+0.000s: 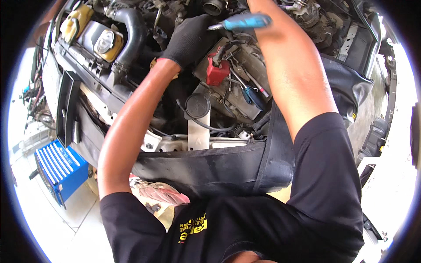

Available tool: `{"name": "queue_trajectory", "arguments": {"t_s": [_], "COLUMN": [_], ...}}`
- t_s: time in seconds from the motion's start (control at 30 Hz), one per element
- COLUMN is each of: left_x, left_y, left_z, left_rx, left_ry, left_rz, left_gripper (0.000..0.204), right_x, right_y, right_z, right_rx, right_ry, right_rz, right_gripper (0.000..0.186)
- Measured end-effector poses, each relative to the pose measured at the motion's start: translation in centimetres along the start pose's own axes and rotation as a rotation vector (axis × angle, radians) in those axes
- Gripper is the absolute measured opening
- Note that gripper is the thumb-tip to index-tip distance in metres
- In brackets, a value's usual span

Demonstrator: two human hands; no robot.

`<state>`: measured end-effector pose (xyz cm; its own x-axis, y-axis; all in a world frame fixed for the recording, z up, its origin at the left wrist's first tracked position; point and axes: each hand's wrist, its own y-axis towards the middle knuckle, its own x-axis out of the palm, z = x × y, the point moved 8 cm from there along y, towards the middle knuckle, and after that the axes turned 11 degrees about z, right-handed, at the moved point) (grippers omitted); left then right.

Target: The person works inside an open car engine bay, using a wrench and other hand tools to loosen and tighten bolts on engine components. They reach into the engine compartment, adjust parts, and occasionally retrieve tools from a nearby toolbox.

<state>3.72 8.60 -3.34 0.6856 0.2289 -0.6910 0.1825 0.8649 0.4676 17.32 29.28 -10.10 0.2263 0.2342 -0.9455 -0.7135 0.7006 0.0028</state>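
Note:
My left hand, in a black glove, reaches into the engine bay. It is closed around the metal end of a blue-handled tool, whose handle points right, passing over my right forearm; the tool's head is hidden by the glove. Only a dark bit of my gloved right hand shows at the upper edge, its fingers out of sight. Below the tool lies the car battery with a red terminal cover. Several hand tools rest on its top, among them blue-handled ones.
A thick black air hose and a reservoir with a yellowish body stand at left. Nearer me is a black-capped white filler neck. A black fender cover drapes over the front edge. A blue tool chest stands on the floor at left.

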Motion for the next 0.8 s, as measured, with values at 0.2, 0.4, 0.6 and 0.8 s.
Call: {"name": "queue_trajectory", "arguments": {"t_s": [0.2, 0.4, 0.6, 0.8], "left_x": [3.7, 7.7, 12.6, 14.5], "left_y": [-4.6, -5.1, -5.6, -6.0], "left_z": [4.5, 6.1, 5.6, 4.3], "left_rx": [0.438, 0.571, 0.509, 0.409], "left_ry": [0.201, 0.170, 0.439, 0.440], "left_rz": [-0.613, -0.200, -0.067, -0.140], "left_gripper": [0.051, 0.018, 0.018, 0.024], "right_x": [-0.5, 0.0, 0.7, 1.6], "right_y": [-0.2, -0.1, 0.0, 0.2], "right_z": [-0.6, -0.9, -0.8, -0.5], "right_rx": [-0.028, -0.037, -0.046, -0.056], "right_ry": [-0.009, -0.010, -0.015, -0.027], "right_rz": [0.024, 0.029, 0.022, -0.002], "right_gripper": [0.025, 0.026, 0.027, 0.028]}}
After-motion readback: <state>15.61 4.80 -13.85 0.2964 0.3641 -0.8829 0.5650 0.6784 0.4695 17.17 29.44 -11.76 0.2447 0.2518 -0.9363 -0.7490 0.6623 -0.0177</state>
